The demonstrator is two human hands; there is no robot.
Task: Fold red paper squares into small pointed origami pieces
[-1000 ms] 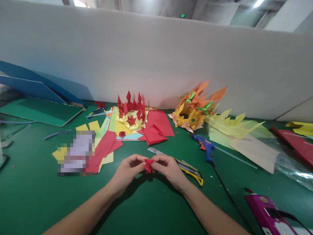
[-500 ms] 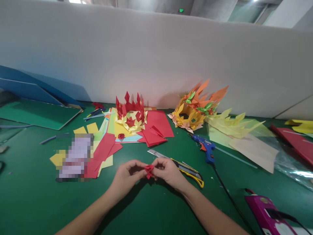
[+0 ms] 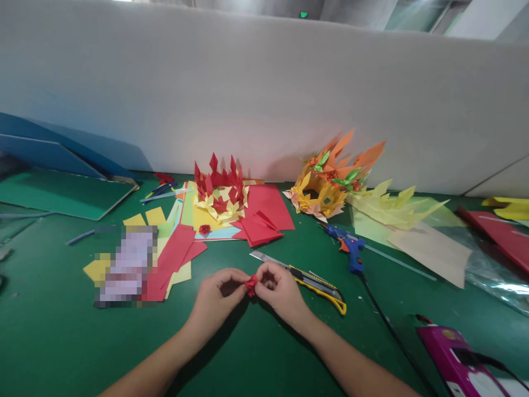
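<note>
red paper piece [image 3: 250,285], small and crumpled-looking, pinched dead centre between both hands, just above the green table [image 3: 61,342]. left hand [image 3: 218,296] closed on its left side, right hand [image 3: 280,291] closed on its right side, fingertips of the two nearly meeting over it. equally near to both, no long axis to speak of, too bunched to tell.

counted large to small: two paper crowns at the back, one red and yellow crown [image 3: 219,193], one orange and yellow crown [image 3: 326,184]. one stack of red sheets [image 3: 264,212] just beside the first. one purple device [image 3: 458,361] at lower right. one blue glue gun [image 3: 351,251] well right of the hands. one yellow utility knife [image 3: 316,284] just beyond the right hand, lying slantwise. one tiny red flower [image 3: 204,229] near the red crown.
</note>
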